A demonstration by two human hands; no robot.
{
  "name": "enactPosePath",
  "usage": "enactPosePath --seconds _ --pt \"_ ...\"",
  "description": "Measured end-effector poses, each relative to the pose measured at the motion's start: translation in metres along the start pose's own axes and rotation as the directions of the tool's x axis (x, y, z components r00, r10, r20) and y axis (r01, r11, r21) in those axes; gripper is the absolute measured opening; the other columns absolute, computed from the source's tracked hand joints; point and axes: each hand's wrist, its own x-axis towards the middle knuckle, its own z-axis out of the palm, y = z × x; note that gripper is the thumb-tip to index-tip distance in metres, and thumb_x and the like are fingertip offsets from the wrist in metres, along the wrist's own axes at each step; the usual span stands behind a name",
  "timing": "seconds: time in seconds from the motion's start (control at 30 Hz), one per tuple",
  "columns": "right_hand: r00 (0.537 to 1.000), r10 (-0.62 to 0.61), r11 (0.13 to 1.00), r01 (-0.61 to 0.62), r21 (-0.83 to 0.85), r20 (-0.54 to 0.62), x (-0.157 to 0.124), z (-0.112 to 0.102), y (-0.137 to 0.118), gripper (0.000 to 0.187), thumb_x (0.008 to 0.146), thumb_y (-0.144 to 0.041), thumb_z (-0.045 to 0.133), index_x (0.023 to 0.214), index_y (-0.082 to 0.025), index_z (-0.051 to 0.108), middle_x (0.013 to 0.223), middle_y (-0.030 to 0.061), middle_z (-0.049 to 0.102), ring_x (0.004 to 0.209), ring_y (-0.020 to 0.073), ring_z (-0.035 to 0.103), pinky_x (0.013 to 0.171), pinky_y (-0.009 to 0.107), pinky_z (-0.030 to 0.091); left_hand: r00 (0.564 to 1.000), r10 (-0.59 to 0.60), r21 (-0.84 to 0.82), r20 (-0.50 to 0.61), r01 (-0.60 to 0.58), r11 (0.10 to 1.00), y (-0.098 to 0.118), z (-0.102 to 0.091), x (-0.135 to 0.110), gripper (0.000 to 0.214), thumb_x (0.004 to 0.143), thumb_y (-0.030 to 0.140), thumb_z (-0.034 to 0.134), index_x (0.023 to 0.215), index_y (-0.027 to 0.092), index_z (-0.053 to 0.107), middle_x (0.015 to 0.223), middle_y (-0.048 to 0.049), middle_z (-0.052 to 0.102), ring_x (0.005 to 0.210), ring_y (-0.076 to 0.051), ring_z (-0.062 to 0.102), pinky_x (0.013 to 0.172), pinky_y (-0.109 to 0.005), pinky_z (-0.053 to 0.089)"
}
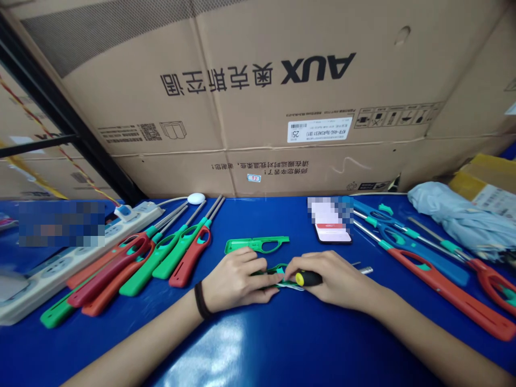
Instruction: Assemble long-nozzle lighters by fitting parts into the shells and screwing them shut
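My left hand (244, 277) is closed around an opened green lighter body (278, 271), whose inner parts are mostly covered by my fingers. Facing it, my right hand (332, 277) has a screwdriver (310, 278) with a black and yellow handle tucked in its palm. The fingertips of that hand touch the teal and green parts of the lighter body. Just beyond both hands lies a loose green casing half (258, 245), with its trigger loop towards the right. A metal tip (366, 270) shows past my right hand.
Several red and green long lighters (161, 252) lie at the left beside a white power strip (60, 269). Blue and red lighters (443, 285) lie at the right. A phone (330, 223) rests behind my right hand. A large cardboard box (242, 118) stands behind the blue table (258, 344).
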Motion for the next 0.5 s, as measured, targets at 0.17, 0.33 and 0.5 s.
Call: enactPosePath --seconds 0.17,0.33,0.5 --pt "0.998 0.062 0.993 -0.059 0.100 -0.026 -0.0008 -0.0085 0.0026 0.016 0.085 -0.019 0.058 0.099 -0.028 0.059 0.094 -0.0043 0.069 0.085 0.0146 0.064 0.071 0.021 0.041 1.000 0.006 -0.009 -0.007 -0.006 1.000 -0.0016 -0.0005 -0.0004 0.016 0.088 0.032 0.059 0.098 0.023 0.068 0.067 0.0020 0.061 0.056 -0.012 0.053 0.055 -0.026 0.040" --pt "0.998 0.066 0.996 -0.067 0.053 0.012 -0.0012 -0.0108 0.0006 0.024 0.080 -0.011 0.060 0.096 -0.029 0.061 0.091 -0.0063 0.070 0.084 0.0138 0.064 0.070 0.021 0.041 1.000 -0.018 -0.009 -0.017 0.017 1.000 -0.0016 0.0015 -0.0015 0.017 0.087 0.033 0.060 0.098 0.021 0.066 0.067 0.0022 0.060 0.056 -0.012 0.054 0.054 -0.026 0.041" --pt "0.999 0.044 0.998 -0.043 0.055 -0.012 -0.0017 -0.0101 -0.0037 0.026 0.078 -0.006 0.058 0.094 -0.027 0.061 0.093 -0.0054 0.069 0.085 0.0136 0.063 0.070 0.021 0.041 0.999 -0.031 -0.014 -0.025 0.030 0.999 -0.0013 0.0020 -0.0005 0.021 0.087 0.034 0.059 0.102 0.021 0.065 0.066 0.0020 0.059 0.056 -0.013 0.052 0.054 -0.026 0.040"
